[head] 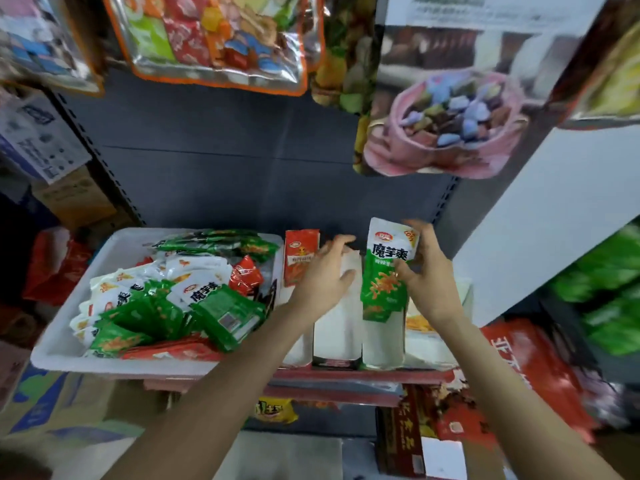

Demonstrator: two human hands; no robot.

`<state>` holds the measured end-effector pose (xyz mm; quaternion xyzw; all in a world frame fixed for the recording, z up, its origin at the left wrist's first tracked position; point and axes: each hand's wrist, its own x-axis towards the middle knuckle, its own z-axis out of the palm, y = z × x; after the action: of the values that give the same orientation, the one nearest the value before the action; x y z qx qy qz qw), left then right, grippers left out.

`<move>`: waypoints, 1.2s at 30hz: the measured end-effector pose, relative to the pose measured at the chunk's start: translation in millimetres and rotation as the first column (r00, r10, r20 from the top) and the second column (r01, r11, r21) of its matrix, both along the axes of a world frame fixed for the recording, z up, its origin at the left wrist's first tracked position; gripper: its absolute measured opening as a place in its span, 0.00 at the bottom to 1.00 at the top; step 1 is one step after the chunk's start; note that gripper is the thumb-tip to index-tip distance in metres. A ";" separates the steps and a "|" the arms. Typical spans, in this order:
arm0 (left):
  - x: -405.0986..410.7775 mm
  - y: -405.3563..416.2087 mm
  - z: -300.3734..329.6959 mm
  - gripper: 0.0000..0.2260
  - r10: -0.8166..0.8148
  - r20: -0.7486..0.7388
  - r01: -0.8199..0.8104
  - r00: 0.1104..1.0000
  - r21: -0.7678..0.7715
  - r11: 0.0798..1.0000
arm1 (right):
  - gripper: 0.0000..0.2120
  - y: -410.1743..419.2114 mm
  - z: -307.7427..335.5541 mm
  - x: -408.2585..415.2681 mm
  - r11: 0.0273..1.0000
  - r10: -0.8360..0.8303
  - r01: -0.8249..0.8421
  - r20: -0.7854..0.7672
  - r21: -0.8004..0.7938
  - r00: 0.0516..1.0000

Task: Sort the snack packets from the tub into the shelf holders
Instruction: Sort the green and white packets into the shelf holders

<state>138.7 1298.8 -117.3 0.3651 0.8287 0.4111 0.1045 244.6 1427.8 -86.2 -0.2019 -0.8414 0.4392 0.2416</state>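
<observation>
Right hand (427,271) pinches a small stack of green-and-white snack packets (384,268) upright, fingers (417,227) curled over the right edge, thumb on the front. The stack's lower end sits in or just above the top of a white shelf holder (382,337); which of the two I cannot tell.

Left hand (323,275) hovers over the neighbouring white holder (334,327), fingers apart and loosely bent, gripping nothing. Motion blur on the fingertips.

To the left of that, an orange-red packet (300,256) stands upright in another holder, just beside the tub wall.

White plastic tub (59,344) sits on the left of the shelf, touching the row of holders. It holds a loose pile: green-and-white packets (221,311), white-faced ones with the same lettering, a few red packets (246,275), more green ones (221,242) stacked along the far rim.

A further holder at the far right, behind the right wrist, shows yellow-orange packets (417,322).

Dark grey back panel (214,168) behind the shelf. Clear bags of mixed sweets (214,36) hang overhead; a pink bag of wrapped candies (446,123) hangs upper right. Red cartons (519,358) lower right.
</observation>
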 end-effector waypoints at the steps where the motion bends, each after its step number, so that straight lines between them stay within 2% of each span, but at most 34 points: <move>1: 0.0 5.0 -4.7 0.24 -0.004 -0.058 -0.001 0.998 -0.083 0.997 | 0.23 6.3 -2.6 3.9 1.000 -0.009 0.008 0.030 0.030 0.999; 4: -1.5 14.0 -14.5 0.28 -0.045 -0.204 -0.024 0.978 -0.325 0.946 | 0.15 17.8 -12.9 8.7 0.998 0.010 -0.016 0.103 0.060 0.995; 6: -2.9 17.1 -19.3 0.29 -0.091 -0.259 -0.026 0.961 -0.415 0.909 | 0.11 21.1 -20.8 8.2 0.995 0.042 -0.056 0.156 0.083 0.987; 8: -4.0 19.1 -23.5 0.29 -0.112 -0.280 -0.028 0.953 -0.450 0.893 | 0.09 23.1 -29.7 5.8 0.987 0.081 -0.109 0.219 0.116 0.972; 12: -3.9 22.8 -24.4 0.28 -0.074 -0.275 -0.050 0.959 -0.418 0.907 | 0.06 24.7 -42.7 -0.6 0.956 0.116 -0.192 0.315 0.223 0.942; 16: -1.4 23.2 -23.4 0.27 -0.041 -0.256 -0.063 0.966 -0.383 0.921 | 0.11 25.1 -51.4 -5.1 0.916 0.079 -0.221 0.390 0.334 0.917; 18: -0.3 22.3 -24.3 0.26 -0.032 -0.258 -0.070 0.966 -0.379 0.923 | 0.18 25.6 -55.8 -7.6 0.850 0.051 -0.285 0.471 0.443 0.881; 20: -0.1 21.5 -24.2 0.26 -0.027 -0.252 -0.072 0.967 -0.375 0.924 | 0.22 24.1 -57.6 -9.6 0.755 0.020 -0.338 0.494 0.562 0.869; 22: -0.2 20.3 -22.4 0.26 -0.026 -0.249 -0.069 0.968 -0.363 0.929 | 0.26 24.3 -61.1 -11.5 0.669 -0.047 -0.316 0.462 0.672 0.885; 24: 0.4 16.2 -19.5 0.26 -0.028 -0.252 -0.065 0.967 -0.352 0.934 | 0.29 23.1 -63.2 -12.0 0.628 -0.118 -0.280 0.445 0.726 0.888; 27: 2.7 -0.1 -12.5 0.25 0.006 -0.271 -0.090 0.963 -0.299 0.950 | 0.28 14.7 -65.1 -12.0 0.660 -0.127 -0.278 0.469 0.698 0.874; 29: 4.3 -17.0 -6.0 0.23 0.038 -0.298 -0.114 0.954 -0.243 0.963 | 0.25 4.2 -61.4 -13.5 0.728 -0.077 -0.237 0.420 0.643 0.904; 32: -1.8 -50.4 2.5 0.19 0.115 -0.306 -0.183 0.945 -0.205 0.961 | 0.20 -25.9 -49.8 -23.5 0.854 0.079 -0.262 0.384 0.450 0.920; 36: -29.0 -104.2 4.7 0.15 0.206 -0.310 -0.287 0.928 -0.245 0.926 | 0.19 -80.7 -38.9 -51.7 0.891 0.293 -0.371 0.293 0.262 0.910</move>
<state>109.7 1194.7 -112.6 0.2923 0.9252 0.2415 -0.0148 192.9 1347.2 -125.2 -0.0664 -0.9455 0.3073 0.0850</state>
